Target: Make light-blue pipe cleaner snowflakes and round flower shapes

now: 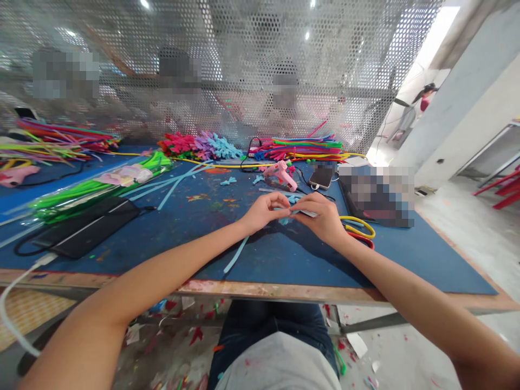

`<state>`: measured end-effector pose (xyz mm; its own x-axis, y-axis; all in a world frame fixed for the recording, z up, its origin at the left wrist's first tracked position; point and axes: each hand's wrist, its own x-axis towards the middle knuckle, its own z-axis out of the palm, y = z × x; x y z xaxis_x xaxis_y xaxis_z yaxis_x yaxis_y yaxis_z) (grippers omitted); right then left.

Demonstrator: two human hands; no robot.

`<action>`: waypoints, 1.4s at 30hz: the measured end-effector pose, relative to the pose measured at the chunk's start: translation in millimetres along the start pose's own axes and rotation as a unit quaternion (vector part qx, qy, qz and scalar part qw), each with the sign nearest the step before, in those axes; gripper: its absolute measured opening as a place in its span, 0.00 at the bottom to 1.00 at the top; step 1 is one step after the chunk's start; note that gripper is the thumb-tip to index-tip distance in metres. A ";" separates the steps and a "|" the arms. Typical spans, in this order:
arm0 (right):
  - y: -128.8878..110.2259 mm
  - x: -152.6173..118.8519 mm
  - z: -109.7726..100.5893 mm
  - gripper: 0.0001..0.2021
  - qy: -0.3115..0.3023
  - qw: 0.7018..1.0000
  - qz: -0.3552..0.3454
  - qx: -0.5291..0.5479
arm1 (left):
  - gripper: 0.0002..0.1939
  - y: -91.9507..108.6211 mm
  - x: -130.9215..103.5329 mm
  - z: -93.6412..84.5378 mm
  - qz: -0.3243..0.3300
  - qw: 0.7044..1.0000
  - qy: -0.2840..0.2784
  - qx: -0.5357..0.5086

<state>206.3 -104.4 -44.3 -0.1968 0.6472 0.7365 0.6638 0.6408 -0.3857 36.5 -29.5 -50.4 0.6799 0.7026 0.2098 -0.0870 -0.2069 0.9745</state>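
My left hand (266, 211) and my right hand (323, 215) meet over the blue mat, both with fingertips closed in a pinch. Between them is a small light blue fuzzy pipe cleaner piece (283, 220), largely covered by the fingers. A thin pale grey sliver shows under my right fingers; I cannot make out what it is. One light blue pipe cleaner (236, 254) lies below my left wrist, its upper end hidden. Just beyond the hands sits a pink glue gun (280, 174). Yellow and red loop handles (361, 230) stick out beside my right wrist.
A bagged green pipe cleaner bundle (101, 187) and a black power bank (87, 226) are on the left. Finished pink, purple and blue fuzzy pieces (199, 145) lie at the back. A phone (323, 176) and a dark pouch (361, 195) are on the right. Perforated metal sheeting (244, 70) stands behind.
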 end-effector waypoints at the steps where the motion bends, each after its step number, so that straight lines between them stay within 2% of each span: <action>1: 0.1 0.0 -0.1 0.05 0.002 1.000 0.006 0.007 | 0.15 -0.3 -0.5 0.7 -0.007 1.000 0.000 -0.021; 6: 1.0 1.8 -0.4 0.04 0.037 0.994 0.080 0.068 | 0.15 0.6 -2.5 4.8 -0.063 0.978 -0.023 -0.197; 10: 1.8 3.7 0.8 0.05 0.054 0.984 0.114 0.127 | 0.16 3.6 -3.7 8.1 -0.089 0.961 -0.010 -0.260; 15: 0.2 2.1 5.7 0.08 0.044 0.971 0.184 0.144 | 0.17 2.6 -4.1 10.2 -0.095 0.976 0.051 -0.189; 20: -1.9 -0.8 11.1 0.14 0.003 0.946 0.262 0.190 | 0.12 0.9 -4.2 8.5 0.001 0.994 0.104 -0.025; 24: -2.9 -1.1 12.1 0.14 0.005 0.926 0.299 0.231 | 0.10 4.0 -6.1 9.8 0.059 0.990 0.121 0.030; 32: 1.3 -1.2 11.5 0.14 0.023 0.888 0.336 0.314 | 0.11 5.4 -6.7 8.3 0.059 0.992 0.105 0.027; 37: -1.8 -0.1 10.2 0.13 0.017 0.873 0.346 0.343 | 0.13 0.0 -3.0 4.8 0.046 0.995 0.083 -0.012; 42: -7.1 -0.2 10.2 0.14 0.005 0.841 0.369 0.395 | 0.13 -1.7 -1.6 2.6 0.063 0.995 0.077 -0.016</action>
<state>194.2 -104.8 -47.4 0.0667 0.9882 0.1378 -0.0848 0.1432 -0.9861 37.5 -32.0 -52.6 0.5418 0.7693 0.3387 -0.1893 -0.2809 0.9409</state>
